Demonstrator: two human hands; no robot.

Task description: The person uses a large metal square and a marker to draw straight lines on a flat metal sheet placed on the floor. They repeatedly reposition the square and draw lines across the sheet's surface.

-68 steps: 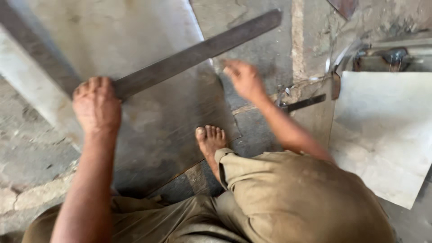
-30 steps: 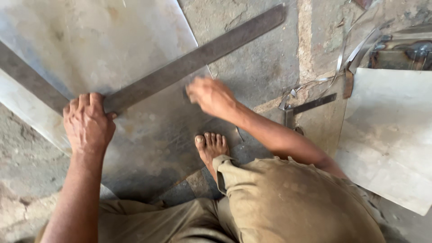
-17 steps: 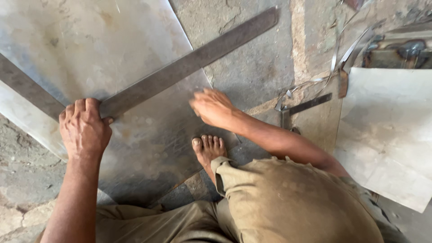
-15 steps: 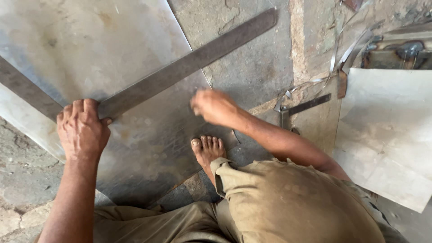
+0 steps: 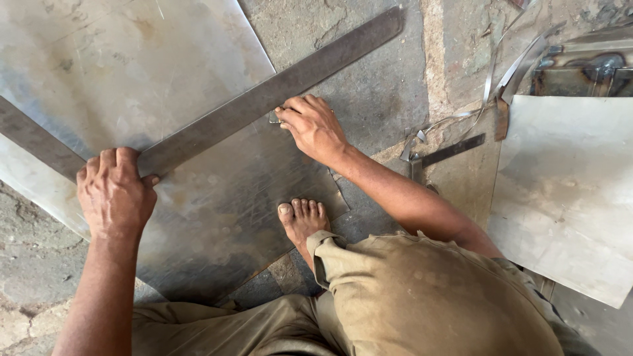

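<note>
Metal sheet [image 5: 132, 72]: flat on floor, landmark. Long steel straightedge [image 5: 264, 99]: diagonal across sheet. Left hand [image 5: 113, 194]: palm down, fingers curled over straightedge's lower stretch, pinning it. Right hand [image 5: 315, 127]: at straightedge's edge near sheet's right border, fingertips pinched on small tool, kind unclear. Bare foot [image 5: 302, 219]: on sheet's lower corner. Step judged: marking a line; next calls for unmoved straightedge.

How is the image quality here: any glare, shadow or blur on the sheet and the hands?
Head view: sharp throughout, no motion blur on the left hand or right hand. The metal sheet shows soft, pale glare at upper left, while its lower part near the foot lies in the person's shadow. The straightedge reads clearly, dark and matte.
</note>
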